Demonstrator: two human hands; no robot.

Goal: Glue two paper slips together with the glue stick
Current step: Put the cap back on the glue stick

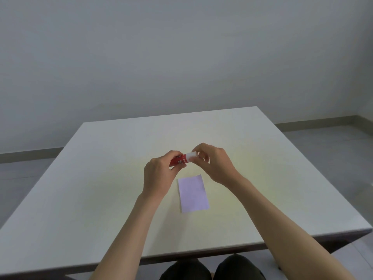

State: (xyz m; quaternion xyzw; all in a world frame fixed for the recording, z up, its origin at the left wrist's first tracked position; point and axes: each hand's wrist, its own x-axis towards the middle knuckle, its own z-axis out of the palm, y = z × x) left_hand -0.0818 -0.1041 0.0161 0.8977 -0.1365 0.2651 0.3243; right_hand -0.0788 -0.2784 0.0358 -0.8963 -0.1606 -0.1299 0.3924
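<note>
Apparently mid-step on the cap: left hand [159, 170] wrapped around the red glue stick [180, 161], held level above the desk [101, 178] at centre frame; right hand [214, 164] pinching its white cap [191, 156]. Each grip narrow and holding. Next, likely: pull or twist apart, without squeezing the barrel. Lilac paper slip [193, 194] flat just below the hands. Only one slip discernible, a second maybe stacked beneath. Cap seam hidden by fingers; label unreadable.
</note>
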